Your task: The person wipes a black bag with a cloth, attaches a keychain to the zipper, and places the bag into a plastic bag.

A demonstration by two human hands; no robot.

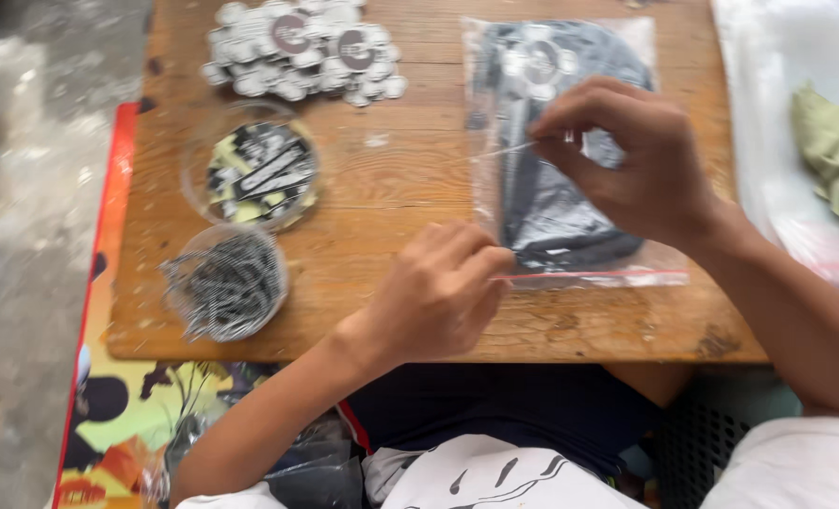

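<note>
A clear plastic bag [570,221] with a red seal strip lies on the wooden table [400,188], holding a folded black garment [551,198] and a round paper tag. My left hand [438,292] pinches the bag's near edge at the seal strip. My right hand [627,155] hovers over the bag's middle, fingers pinched on a thin clear plastic string that runs leftwards.
A pile of round white-and-grey tags [301,47] lies at the table's far left. Two clear round tubs stand on the left: one with printed labels [254,174], one with thin dark fasteners [226,283]. Green cloth [838,155] rests on plastic sheeting at right. A colourful mat [122,424] lies below left.
</note>
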